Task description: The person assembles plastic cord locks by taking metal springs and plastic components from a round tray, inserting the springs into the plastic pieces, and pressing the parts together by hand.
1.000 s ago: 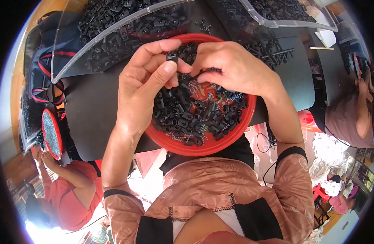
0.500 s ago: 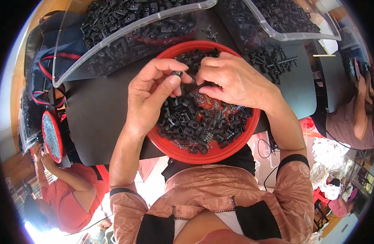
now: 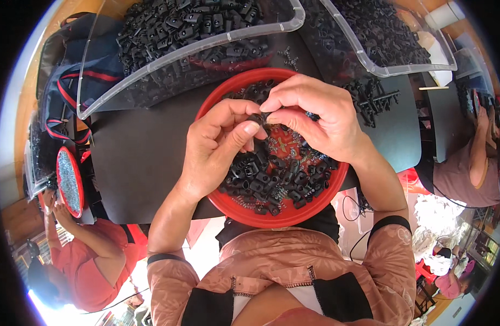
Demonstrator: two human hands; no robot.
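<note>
A: What is being held over the red bowl (image 3: 249, 214)?

B: A small black plastic piece (image 3: 257, 118) is being pinched between both hands. The left hand (image 3: 220, 146) is being kept closed on it, thumb and forefinger pressed against its near side, while the right hand (image 3: 315, 119) is being closed on it from the far side with its fingertips bent down. The two hands are being held together, touching at the fingertips, just above the middle of the bowl.

A: And what is being kept in the bowl?

B: A heap of black plastic pieces (image 3: 271, 182) is lying in it, mixed with small metal springs (image 3: 285, 142). Most of the heap is being shown toward the near side; the far side is being hidden by the hands.

A: Where is the bowl being kept?

B: It is resting on a black bench (image 3: 136, 157), at the near edge, right in front of the person, whose pink sleeves are being seen at the lower edge.

A: What else is being shown on the bench?

B: Two clear plastic trays are standing beyond the bowl: the left tray (image 3: 190, 51) and the right tray (image 3: 388, 65), both filled with more black pieces. A few loose black parts (image 3: 372, 98) are lying on the bench between the bowl and the right tray.

A: Is anyone else being seen?

B: A person in red (image 3: 84, 261) is sitting at the lower left beside a second red bowl (image 3: 69, 182), and another person's arm (image 3: 478, 157) is being seen at the right edge.
</note>
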